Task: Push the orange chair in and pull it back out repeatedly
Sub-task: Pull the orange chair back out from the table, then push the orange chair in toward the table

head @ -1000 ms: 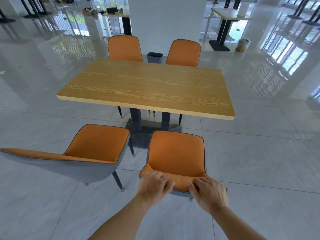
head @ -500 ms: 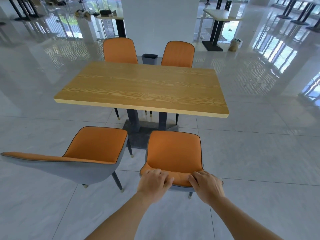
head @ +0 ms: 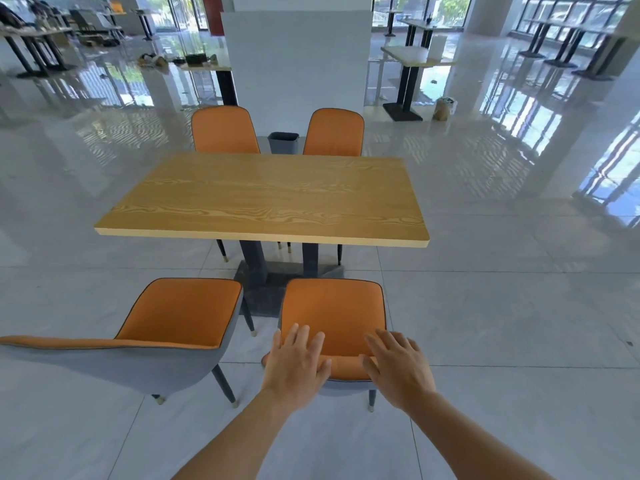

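Note:
The orange chair (head: 334, 311) with a grey shell stands in front of me, its seat short of the near edge of the wooden table (head: 263, 199). My left hand (head: 296, 367) lies over the left end of the backrest top with fingers spread and straight. My right hand (head: 398, 367) lies the same way over the right end. Neither hand curls round the backrest. The chair's front legs are hidden under the seat.
A second orange chair (head: 156, 327) stands to the left, pulled out and turned. Two more orange chairs (head: 225, 131) face me behind the table, a grey bin (head: 283, 143) between them. A white pillar and other tables stand further back on the glossy tiled floor.
Both hands gripped the backrest top with curled fingers before; now the fingers are straight and spread. The view has tilted up, and the chair stays short of the table.

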`<act>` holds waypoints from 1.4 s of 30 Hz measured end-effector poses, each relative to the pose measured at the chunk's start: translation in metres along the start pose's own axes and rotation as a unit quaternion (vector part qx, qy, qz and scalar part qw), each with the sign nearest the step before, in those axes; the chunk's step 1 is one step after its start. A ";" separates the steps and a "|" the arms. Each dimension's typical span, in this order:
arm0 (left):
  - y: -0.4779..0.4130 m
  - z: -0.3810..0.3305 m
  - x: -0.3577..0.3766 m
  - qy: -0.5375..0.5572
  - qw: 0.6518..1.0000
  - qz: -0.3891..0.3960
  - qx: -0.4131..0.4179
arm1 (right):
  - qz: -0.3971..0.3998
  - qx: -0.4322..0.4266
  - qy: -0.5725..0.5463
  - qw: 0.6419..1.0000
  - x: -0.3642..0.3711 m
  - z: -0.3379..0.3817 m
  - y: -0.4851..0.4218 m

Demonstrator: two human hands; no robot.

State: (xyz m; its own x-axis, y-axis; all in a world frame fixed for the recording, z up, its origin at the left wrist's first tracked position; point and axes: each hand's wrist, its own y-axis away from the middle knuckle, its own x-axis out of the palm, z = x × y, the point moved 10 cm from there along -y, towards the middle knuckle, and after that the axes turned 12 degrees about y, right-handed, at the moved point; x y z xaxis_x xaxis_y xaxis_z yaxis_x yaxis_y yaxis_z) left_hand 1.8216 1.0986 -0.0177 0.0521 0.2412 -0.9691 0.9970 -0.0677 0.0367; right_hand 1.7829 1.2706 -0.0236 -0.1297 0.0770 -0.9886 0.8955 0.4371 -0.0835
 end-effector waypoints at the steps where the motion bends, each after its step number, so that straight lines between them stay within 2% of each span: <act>1: -0.001 -0.004 -0.002 -0.002 1.000 0.005 -0.001 | -0.007 -0.001 0.006 1.000 -0.004 -0.003 0.003; 6: -0.007 -0.029 -0.009 0.007 1.000 0.026 0.007 | -0.018 0.025 0.001 1.000 -0.022 -0.023 0.017; 14: -0.024 -0.066 -0.006 0.027 0.996 0.068 0.054 | 0.009 0.136 -0.026 0.990 -0.034 -0.065 0.040; 21: -0.055 -0.116 -0.019 0.017 0.995 0.051 0.086 | 0.003 0.178 -0.055 0.982 -0.043 -0.116 0.045; 30: -0.126 -0.232 -0.020 0.009 0.998 0.001 0.069 | -0.017 0.148 -0.069 0.986 -0.048 -0.254 0.024; 36: -0.174 -0.299 -0.009 0.001 0.999 0.004 0.034 | -0.014 0.107 -0.057 0.993 -0.052 -0.338 0.010; 42: -0.236 -0.347 -0.004 0.002 1.000 0.004 0.022 | -0.013 0.108 -0.051 0.993 -0.042 -0.417 -0.010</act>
State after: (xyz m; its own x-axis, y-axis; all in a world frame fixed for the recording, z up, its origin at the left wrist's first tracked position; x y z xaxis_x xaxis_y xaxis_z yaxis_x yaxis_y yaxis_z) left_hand 1.6061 1.4490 0.0620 0.0599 0.2437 -0.9680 0.9932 -0.1120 0.0333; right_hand 1.6015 1.6367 0.0711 -0.1198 -0.0269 -0.9924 0.9644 0.2342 -0.1228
